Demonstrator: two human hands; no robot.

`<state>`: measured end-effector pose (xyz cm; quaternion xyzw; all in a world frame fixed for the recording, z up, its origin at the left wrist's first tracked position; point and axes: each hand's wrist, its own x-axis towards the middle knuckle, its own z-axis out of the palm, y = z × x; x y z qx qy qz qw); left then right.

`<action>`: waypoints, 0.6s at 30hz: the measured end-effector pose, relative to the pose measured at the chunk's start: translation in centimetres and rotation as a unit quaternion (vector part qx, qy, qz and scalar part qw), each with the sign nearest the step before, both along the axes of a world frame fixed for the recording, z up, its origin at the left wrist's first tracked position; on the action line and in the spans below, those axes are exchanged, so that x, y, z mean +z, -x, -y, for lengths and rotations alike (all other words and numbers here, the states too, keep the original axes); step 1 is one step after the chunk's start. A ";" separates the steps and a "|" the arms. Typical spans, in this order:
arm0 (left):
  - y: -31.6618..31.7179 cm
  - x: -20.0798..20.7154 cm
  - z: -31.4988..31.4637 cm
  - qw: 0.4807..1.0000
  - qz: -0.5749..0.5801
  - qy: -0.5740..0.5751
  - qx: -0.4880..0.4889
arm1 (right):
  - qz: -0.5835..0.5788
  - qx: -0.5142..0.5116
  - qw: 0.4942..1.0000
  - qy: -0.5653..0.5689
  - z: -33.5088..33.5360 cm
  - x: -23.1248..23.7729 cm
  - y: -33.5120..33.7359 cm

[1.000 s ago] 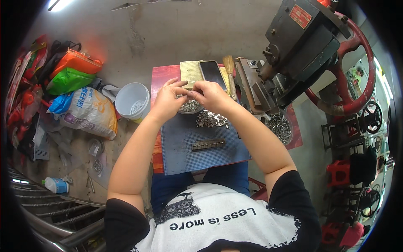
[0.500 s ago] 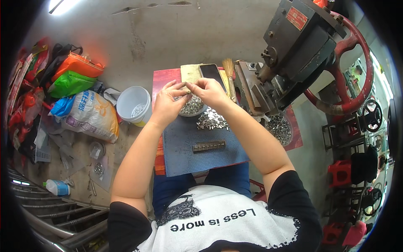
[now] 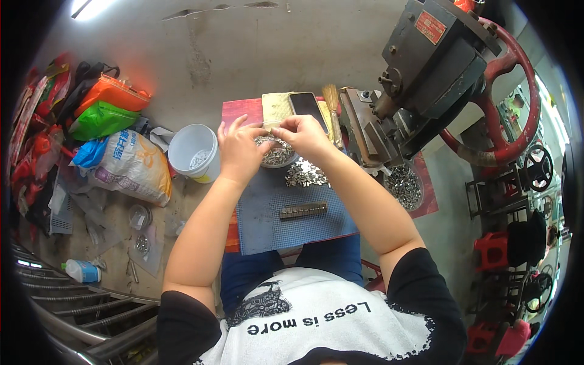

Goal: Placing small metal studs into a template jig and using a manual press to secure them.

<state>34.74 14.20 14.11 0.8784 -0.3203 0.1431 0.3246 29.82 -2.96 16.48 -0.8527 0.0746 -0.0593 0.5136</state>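
Note:
My left hand (image 3: 238,151) and my right hand (image 3: 303,135) meet above a bowl of small shiny metal parts (image 3: 278,156). Between their fingertips is a tiny piece, too small to make out. The left thumb and forefinger point toward it while the other left fingers spread upward. The right thumb and forefinger are pinched together at it. Right of the bowl lies a loose pile of small silvery metal pieces (image 3: 304,174). Closer to me, a notched metal block (image 3: 303,210) rests on the blue textured mat (image 3: 267,228).
A phone (image 3: 308,107) lies on a yellow cloth (image 3: 275,104) beyond the hands, beside a straw brush (image 3: 331,100). A heavy press (image 3: 426,73) with a red handwheel (image 3: 529,109) stands at right, near a container of metal parts (image 3: 404,186). A white bucket (image 3: 194,152) is at left.
My left hand has shifted slightly left and its upper fingers have spread and lifted. The right hand stays nearly in place, its fingers a little more curled.

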 end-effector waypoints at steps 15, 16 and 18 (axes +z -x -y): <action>1.2 -0.8 0.0 0.995 0.065 0.071 -0.002 | -0.049 0.018 0.998 -0.044 0.9 -1.0 0.1; 1.3 -0.8 -0.3 0.995 0.068 0.069 -0.008 | -0.053 0.031 0.997 -0.043 0.9 -1.0 0.3; 2.6 0.2 -1.2 0.994 0.060 0.087 -0.028 | -0.008 0.012 1.000 0.001 0.3 -0.4 1.9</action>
